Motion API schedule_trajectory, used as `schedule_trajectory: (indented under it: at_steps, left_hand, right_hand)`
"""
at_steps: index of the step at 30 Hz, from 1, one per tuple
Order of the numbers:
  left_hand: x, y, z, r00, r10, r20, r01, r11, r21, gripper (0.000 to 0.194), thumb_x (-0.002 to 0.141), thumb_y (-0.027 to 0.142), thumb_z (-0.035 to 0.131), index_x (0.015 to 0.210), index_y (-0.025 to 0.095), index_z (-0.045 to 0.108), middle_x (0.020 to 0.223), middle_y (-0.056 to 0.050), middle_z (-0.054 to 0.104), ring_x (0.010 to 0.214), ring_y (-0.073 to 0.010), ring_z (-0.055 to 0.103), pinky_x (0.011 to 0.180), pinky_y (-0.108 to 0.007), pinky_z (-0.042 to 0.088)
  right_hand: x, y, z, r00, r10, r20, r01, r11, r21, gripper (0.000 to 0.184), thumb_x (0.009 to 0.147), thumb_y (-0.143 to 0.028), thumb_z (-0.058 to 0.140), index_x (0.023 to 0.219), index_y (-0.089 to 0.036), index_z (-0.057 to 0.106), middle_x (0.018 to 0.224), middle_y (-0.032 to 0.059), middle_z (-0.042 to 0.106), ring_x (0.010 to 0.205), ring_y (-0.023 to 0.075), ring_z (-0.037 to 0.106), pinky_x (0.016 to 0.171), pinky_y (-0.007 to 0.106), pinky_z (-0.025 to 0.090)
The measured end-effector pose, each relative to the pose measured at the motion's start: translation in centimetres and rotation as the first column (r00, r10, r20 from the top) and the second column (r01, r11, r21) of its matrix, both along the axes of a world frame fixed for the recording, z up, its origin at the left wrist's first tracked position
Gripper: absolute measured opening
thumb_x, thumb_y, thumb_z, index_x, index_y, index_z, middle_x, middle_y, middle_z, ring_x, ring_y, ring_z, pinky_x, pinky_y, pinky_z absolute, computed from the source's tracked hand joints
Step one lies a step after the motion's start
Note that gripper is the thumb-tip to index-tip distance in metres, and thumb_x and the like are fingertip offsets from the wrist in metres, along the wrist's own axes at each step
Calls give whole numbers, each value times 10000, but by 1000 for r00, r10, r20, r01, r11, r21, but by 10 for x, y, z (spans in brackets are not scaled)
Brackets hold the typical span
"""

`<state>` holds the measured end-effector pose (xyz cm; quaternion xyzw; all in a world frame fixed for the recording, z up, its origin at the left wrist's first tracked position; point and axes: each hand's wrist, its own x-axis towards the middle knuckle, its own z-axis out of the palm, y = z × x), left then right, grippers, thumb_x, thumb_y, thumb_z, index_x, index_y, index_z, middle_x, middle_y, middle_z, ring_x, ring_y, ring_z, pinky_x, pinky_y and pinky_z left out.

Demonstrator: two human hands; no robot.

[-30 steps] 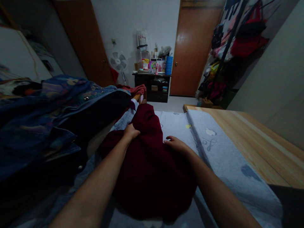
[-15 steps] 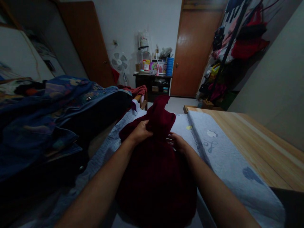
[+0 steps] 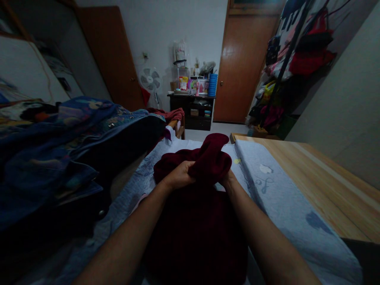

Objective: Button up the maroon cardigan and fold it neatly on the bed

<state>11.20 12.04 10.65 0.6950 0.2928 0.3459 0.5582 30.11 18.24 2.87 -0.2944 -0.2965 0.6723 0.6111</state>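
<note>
A dark red garment (image 3: 197, 233) lies spread on the bed in front of me, its far end bunched up and raised. My left hand (image 3: 183, 174) is closed on the bunched cloth from the left, fingers partly tucked under a fold. At the right edge of the same bunch, my right hand (image 3: 227, 180) grips the cloth; most of its fingers are hidden behind the fabric. The lower part of the garment lies flat between my forearms.
A pale blue patterned sheet (image 3: 267, 194) covers the bed, with a bare wooden board (image 3: 332, 174) along the right. Denim clothes (image 3: 80, 130) are heaped at left. Beyond stand a white fan (image 3: 150, 80), a dark cabinet (image 3: 190, 114) and a wooden door (image 3: 237, 67).
The raised end of the garment has folded over to the right and toward me. My right hand, apart from the bunch before with fingers showing, now holds its right edge.
</note>
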Motion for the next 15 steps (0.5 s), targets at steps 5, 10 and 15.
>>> schedule_trajectory:
  at_steps: [5,10,15]
  left_hand:
    - [-3,5,5,994,108,18,-109,990,83,372,609,71,589,964,136,679,895,-15,721,820,-180,667,758,-292,526]
    - [-8,15,12,938,347,0,-335,907,256,443,611,89,615,1051,136,636,954,-32,715,842,-199,666,762,-318,535]
    - [-10,19,12,796,588,-142,-456,738,498,576,668,141,645,1232,199,547,1148,-47,669,997,-229,639,862,-322,498]
  right_hand:
    - [24,-15,30,939,-343,-21,343,931,123,295,647,-234,710,932,-184,650,885,11,709,827,183,647,853,351,531]
    - [49,-49,65,762,-631,144,557,753,350,411,601,-123,592,1008,-167,629,828,-24,665,693,136,597,729,307,522]
    - [45,-60,66,609,-674,418,500,735,458,563,661,-196,599,1221,-200,544,1044,26,666,904,195,616,836,342,502]
